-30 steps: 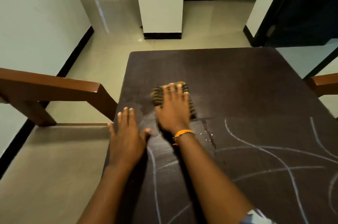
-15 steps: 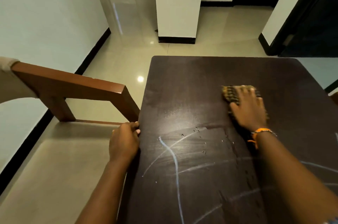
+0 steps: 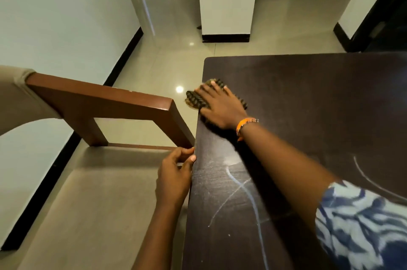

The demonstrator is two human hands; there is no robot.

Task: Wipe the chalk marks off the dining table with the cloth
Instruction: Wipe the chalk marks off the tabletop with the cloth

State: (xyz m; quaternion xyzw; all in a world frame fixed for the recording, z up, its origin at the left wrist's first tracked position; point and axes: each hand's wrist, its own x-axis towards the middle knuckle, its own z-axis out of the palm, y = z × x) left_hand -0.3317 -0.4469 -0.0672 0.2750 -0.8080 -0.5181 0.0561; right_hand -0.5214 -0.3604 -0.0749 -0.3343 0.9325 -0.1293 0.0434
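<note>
- The right hand [image 3: 221, 107] lies flat, palm down, on the cloth [image 3: 195, 99] at the table's [image 3: 319, 97] left edge near the far corner, fingers spread wide and pressing it down; part of the cloth hangs past the edge.
- The right forearm stretches straight across the table, an orange wristband [image 3: 244, 125] at the wrist.
- The left hand [image 3: 174, 178] grips the table's left edge, fingers curled narrow, thumb on top.
- Chalk marks [image 3: 244, 186] lie on the table nearer the person than the cloth.
</note>
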